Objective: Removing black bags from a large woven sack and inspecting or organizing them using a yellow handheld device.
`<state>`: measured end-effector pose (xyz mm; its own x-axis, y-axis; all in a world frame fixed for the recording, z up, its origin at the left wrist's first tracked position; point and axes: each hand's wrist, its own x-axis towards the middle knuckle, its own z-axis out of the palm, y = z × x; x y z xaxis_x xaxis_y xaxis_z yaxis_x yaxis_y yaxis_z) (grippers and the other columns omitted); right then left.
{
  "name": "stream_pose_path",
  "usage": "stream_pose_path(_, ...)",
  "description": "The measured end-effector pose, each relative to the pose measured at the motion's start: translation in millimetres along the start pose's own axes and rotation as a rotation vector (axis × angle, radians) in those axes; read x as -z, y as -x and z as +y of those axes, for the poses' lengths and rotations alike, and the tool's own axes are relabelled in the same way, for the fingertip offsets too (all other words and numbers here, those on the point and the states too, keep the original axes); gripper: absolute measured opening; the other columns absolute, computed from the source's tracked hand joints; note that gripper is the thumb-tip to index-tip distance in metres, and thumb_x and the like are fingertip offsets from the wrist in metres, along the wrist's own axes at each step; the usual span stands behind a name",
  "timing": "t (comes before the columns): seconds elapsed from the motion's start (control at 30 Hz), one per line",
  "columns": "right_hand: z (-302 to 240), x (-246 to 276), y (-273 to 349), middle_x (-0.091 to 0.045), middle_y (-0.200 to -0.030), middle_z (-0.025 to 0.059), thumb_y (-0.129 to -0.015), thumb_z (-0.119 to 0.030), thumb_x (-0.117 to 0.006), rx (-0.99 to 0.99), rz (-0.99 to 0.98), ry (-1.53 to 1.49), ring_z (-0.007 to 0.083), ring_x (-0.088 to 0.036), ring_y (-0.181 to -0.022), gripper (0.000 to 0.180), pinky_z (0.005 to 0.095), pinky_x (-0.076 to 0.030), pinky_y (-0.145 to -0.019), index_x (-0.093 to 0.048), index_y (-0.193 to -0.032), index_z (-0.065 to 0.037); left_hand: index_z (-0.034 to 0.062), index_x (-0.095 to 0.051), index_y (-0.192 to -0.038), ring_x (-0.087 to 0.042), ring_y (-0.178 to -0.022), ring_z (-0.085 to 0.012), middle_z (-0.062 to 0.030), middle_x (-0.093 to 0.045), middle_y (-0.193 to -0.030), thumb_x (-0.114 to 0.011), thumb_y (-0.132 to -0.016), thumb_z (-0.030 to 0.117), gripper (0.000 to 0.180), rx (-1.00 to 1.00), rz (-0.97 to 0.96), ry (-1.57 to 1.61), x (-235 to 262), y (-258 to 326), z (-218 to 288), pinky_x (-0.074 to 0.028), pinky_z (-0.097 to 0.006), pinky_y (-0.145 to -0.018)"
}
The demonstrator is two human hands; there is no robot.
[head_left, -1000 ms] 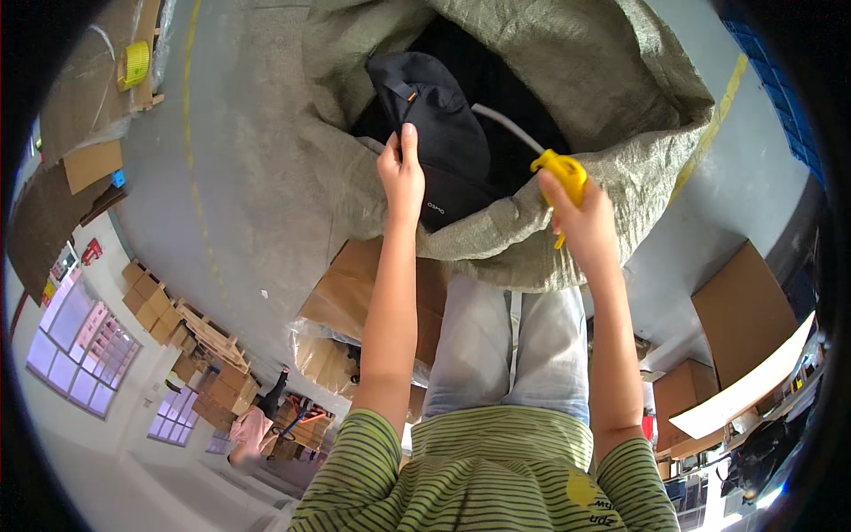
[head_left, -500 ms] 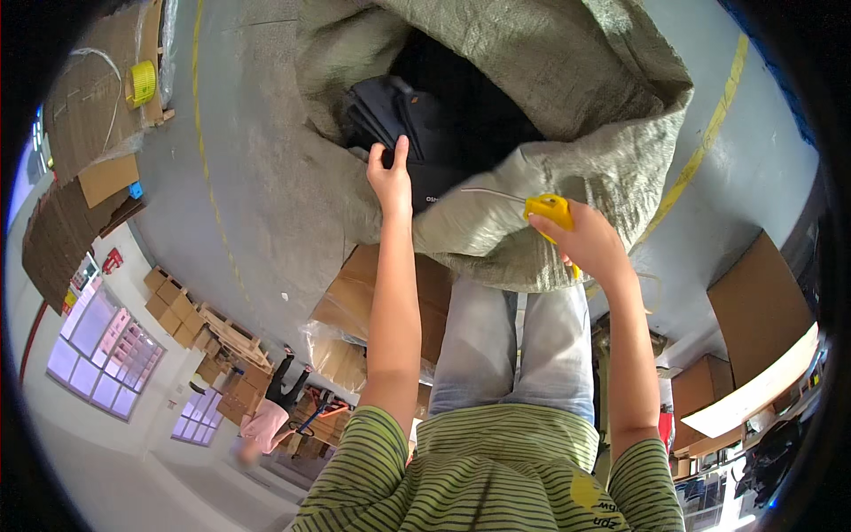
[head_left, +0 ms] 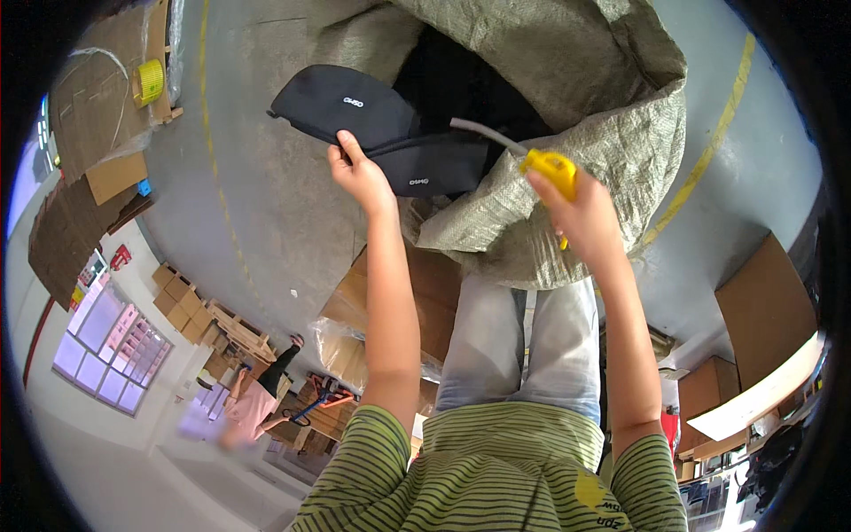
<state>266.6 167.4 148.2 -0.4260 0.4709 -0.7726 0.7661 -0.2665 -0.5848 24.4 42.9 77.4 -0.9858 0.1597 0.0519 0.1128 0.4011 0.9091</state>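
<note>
My left hand (head_left: 365,177) pinches the near edge of a flat black fabric pouch (head_left: 341,102), thumb on top. The pouch has a rounded outline and a small white print, and it sticks out past the sack's left rim. A similar black piece (head_left: 434,167) lies against it on the right, over the sack's mouth; whether the two are joined I cannot tell. In my right hand (head_left: 581,213) is a yellow blow gun (head_left: 551,170). Its thin, bent grey nozzle points left over the opening. The large woven sack (head_left: 612,151) stands in front of my legs, its inside dark.
A brown carton (head_left: 425,306) partly wrapped in plastic stands by my left leg. Open cardboard (head_left: 767,288) rises at right. At far left, cardboard (head_left: 111,53) bears a yellow tape roll (head_left: 149,82). A person in pink (head_left: 248,403) stands in the background near an orange-and-blue hand truck.
My left hand has moved left and drawn the black pouch out over the sack's left rim, its broad face now showing. The blow gun has risen slightly. The background person has shifted.
</note>
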Motion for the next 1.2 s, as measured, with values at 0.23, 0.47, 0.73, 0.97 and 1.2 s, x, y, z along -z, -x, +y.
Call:
stream_pose_path(0.23, -16, 8, -20, -0.062, -0.064, 0.0135, -0.080, -0.049, -0.062, -0.003, 0.121, 0.024, 0.0226, -0.063, -0.057, 0.053, 0.0346, -0.048, -0.056, -0.062, -0.089, 0.003, 0.0008, -0.054, -0.082, -0.047, -0.072, -0.0068, 0.0012, -0.056, -0.079, -0.060, -0.089, 0.017, 0.019, -0.009, -0.585, -0.100, 39, 0, 8, -0.039, -0.021, -0.069)
stream_pose_path(0.47, -14, 1, -11, -0.059, -0.058, 0.0078, -0.079, -0.047, -0.063, -0.037, -0.296, -0.013, 0.0157, -0.058, -0.048, 0.052, 0.0301, -0.046, -0.051, -0.062, -0.091, 0.003, 0.0013, -0.057, -0.109, -0.053, -0.093, -0.0100, -0.0029, -0.060, -0.102, -0.057, -0.090, 0.019, 0.026, 0.552, -0.591, 0.204, 71, 14, 4, -0.040, -0.024, -0.084)
stream_pose_path(0.73, -2, -21, 0, -0.057, -0.055, 0.0068, -0.078, -0.049, -0.064, -0.058, -0.321, 0.020, 0.0156, -0.057, -0.046, 0.053, 0.0309, -0.045, -0.049, -0.061, -0.090, 0.002, -0.0027, -0.054, -0.113, -0.057, -0.100, -0.0168, -0.0076, -0.059, -0.112, -0.049, -0.094, 0.026, 0.035, 0.745, -0.402, 0.295, 71, 33, -5, -0.044, -0.028, -0.086)
stream_pose_path(0.97, -41, -51, 14, -0.058, -0.058, 0.0091, -0.078, -0.049, -0.064, 0.099, -0.414, -0.137, 0.0162, -0.057, -0.046, 0.052, 0.0314, -0.045, -0.048, -0.060, -0.085, 0.002, -0.0018, -0.053, -0.111, -0.055, -0.092, -0.0170, -0.0052, -0.059, -0.103, -0.047, -0.093, 0.016, 0.026, 0.837, -0.351, 0.336, 187, -35, -131, -0.042, -0.028, -0.083)
stream_pose_path(1.2, 23, -26, 15, -0.058, -0.059, 0.0077, -0.078, -0.049, -0.065, -0.079, -0.295, -0.079, 0.0146, -0.056, -0.048, 0.052, 0.0298, -0.044, -0.048, -0.061, -0.087, 0.002, 0.0038, -0.053, -0.105, -0.042, -0.077, -0.0157, -0.0014, -0.051, -0.092, -0.052, -0.088, 0.017, 0.021, 1.311, -0.547, 1.509, 98, 63, -62, -0.036, -0.025, -0.070)
